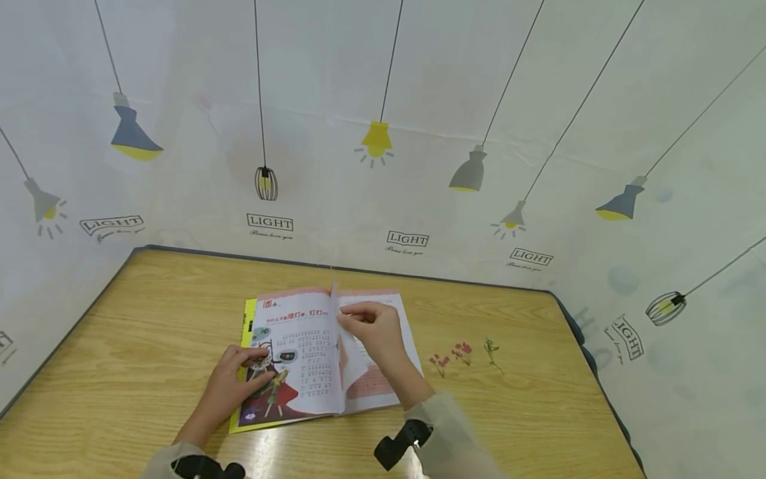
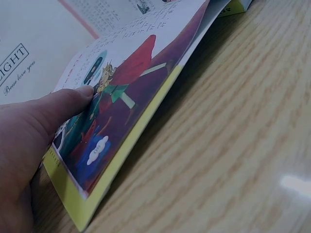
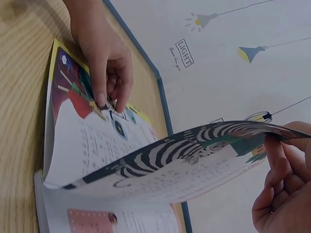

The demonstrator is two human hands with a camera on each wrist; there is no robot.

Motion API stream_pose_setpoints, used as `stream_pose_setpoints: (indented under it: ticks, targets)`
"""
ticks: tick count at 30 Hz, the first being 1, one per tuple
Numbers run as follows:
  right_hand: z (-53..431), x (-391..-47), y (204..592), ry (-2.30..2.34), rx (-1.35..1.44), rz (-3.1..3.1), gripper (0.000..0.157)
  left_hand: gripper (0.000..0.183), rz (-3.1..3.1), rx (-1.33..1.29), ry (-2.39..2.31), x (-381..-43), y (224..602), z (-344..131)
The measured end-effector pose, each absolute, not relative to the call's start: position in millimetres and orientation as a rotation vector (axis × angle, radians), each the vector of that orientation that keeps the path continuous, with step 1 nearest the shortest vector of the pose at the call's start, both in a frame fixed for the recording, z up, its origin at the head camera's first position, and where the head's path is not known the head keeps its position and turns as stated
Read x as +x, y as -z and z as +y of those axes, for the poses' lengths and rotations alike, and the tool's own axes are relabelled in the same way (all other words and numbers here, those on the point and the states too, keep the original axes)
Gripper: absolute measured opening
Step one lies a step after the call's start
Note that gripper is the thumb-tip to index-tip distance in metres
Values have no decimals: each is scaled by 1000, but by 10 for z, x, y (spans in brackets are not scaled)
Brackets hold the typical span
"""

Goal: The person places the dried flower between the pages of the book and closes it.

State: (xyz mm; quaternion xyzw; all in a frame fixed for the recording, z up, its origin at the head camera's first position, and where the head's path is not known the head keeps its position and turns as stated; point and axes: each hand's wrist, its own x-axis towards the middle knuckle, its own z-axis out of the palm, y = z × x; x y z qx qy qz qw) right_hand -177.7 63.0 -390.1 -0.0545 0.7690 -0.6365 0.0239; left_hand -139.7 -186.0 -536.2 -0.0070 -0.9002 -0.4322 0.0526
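An illustrated book (image 1: 314, 379) with a yellow cover edge (image 2: 68, 204) lies spread on the table. My left hand (image 1: 230, 376) rests on its left page, thumb and a fingertip touching the printed picture while other fingers bend under the palm. With thumb and fingers, my right hand (image 3: 286, 189) pinches the edge of a single page (image 3: 194, 150), which stands raised and curved near the book's middle. A zebra-striped picture shows on that page's underside. Below it, part of the right-hand page (image 3: 92, 221) with a pink block is visible.
Right of the book, two small sprigs of pink flowers (image 1: 462, 352) and a green sprig (image 1: 492, 351) lie on the wooden table (image 1: 526, 412). A pale sheet printed with lamps (image 1: 335, 219) rises behind the table's dark edge.
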Motion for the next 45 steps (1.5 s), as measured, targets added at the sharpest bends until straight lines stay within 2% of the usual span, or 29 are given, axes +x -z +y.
stream_pose_setpoints:
  ticks: [34, 45]
  targets:
    - [-21, -1707, 4305, 1948, -225, 2154, 17, 45, -2722, -74, 1284, -1423, 5395, -1906]
    - [-163, -1712, 4496, 1946, -162, 2088, 17, 37, -2708, -122, 1261, -1414, 5329, -1966]
